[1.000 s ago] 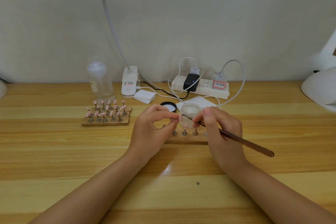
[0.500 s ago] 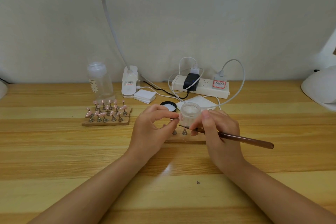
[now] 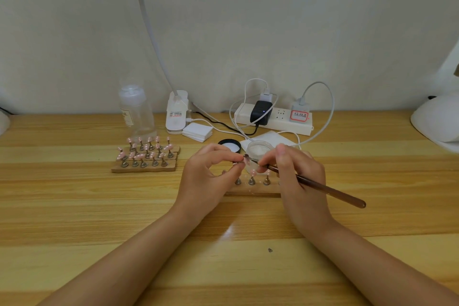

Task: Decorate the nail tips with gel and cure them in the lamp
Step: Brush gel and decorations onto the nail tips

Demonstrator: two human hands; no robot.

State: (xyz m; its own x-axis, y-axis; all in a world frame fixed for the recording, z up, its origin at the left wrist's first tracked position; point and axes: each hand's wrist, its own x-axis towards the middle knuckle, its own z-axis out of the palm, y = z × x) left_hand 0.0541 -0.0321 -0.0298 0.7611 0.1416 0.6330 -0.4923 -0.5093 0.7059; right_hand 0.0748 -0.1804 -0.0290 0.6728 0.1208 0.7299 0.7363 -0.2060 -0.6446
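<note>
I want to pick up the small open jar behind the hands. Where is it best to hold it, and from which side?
Hold the jar by its round side wall, probably coming from above and behind. Its mouth is open, so the rim gives no good hold, and both hands and the brush crowd its front.

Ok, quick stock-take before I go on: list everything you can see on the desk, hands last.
nail tip stand: one wooden block, many pink tips, left of the hands
second stand: one, wooden, partly hidden behind the hands
gel jar: one, clear, open, behind the fingertips
jar lid: one, black, left of the jar
brush: one, brown handle, tip at the held nail tip
bottle: one, clear, back left
wipes: white stack
power strip: one, white, at the wall
desk lamp: white, clip base
left hand: pinches the nail tip's holder
right hand: holds the brush
</note>
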